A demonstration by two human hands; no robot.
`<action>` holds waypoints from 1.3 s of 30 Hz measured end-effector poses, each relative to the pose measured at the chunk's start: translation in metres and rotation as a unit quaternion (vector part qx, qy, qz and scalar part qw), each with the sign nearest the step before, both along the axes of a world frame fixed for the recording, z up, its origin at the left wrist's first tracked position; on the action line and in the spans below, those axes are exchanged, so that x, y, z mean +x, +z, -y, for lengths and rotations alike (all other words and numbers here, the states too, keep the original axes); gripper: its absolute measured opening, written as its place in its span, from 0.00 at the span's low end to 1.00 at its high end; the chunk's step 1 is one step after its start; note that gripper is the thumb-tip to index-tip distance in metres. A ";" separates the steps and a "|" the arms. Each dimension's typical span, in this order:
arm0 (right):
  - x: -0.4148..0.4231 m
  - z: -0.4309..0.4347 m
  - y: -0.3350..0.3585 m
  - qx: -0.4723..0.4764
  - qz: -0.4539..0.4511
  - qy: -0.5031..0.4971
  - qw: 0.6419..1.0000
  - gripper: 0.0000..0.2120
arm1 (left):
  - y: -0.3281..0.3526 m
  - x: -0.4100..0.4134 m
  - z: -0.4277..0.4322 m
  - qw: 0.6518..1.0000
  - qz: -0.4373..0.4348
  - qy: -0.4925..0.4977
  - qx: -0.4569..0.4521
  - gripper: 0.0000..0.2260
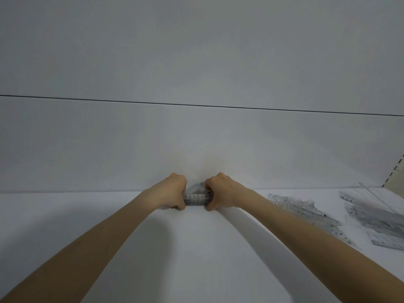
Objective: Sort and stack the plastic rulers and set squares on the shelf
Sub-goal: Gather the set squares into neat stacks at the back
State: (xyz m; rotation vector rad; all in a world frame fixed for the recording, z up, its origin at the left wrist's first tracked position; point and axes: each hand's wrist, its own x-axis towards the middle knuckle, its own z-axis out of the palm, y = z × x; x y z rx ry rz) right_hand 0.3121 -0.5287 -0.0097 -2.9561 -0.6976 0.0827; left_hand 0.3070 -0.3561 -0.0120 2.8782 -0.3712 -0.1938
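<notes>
**Both hands clamped on a set-square stack at the shelf's back edge**

A loose heap of clear rulers and set squares (349,215) sprawls toward the right end of the shelf (196,248), well apart from the hands. The shelf is plain white. A pale back panel (196,138) rises behind it, crossed by 1 thin dark seam (196,105), with a slotted upright (395,169) at far right. The left hand (175,192) and right hand (220,191) each grip 1 end of a clear stack of set squares (197,196) at the back edge, mid-shelf.
</notes>
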 end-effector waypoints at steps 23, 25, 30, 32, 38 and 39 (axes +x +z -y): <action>-0.009 -0.013 0.014 0.013 0.017 0.001 1.000 0.19 | -0.010 -0.003 -0.018 0.977 -0.026 0.035 -0.208 0.08; -0.009 -0.016 0.013 0.005 0.018 0.003 1.000 0.18 | -0.011 -0.001 -0.018 0.979 -0.021 0.035 -0.202 0.09; -0.008 -0.022 0.009 0.003 0.028 -0.014 1.000 0.16 | -0.011 0.001 -0.018 0.982 -0.016 0.039 -0.186 0.09; -0.008 -0.022 0.008 0.008 0.029 -0.019 0.999 0.16 | -0.010 0.001 -0.017 0.982 -0.017 0.038 -0.182 0.10; -0.008 -0.020 0.004 0.017 0.030 -0.024 0.999 0.15 | -0.009 0.002 -0.016 0.984 -0.022 0.038 -0.170 0.10; -0.008 -0.020 0.004 0.022 0.030 -0.026 0.999 0.15 | -0.009 0.002 -0.016 0.985 -0.022 0.039 -0.169 0.10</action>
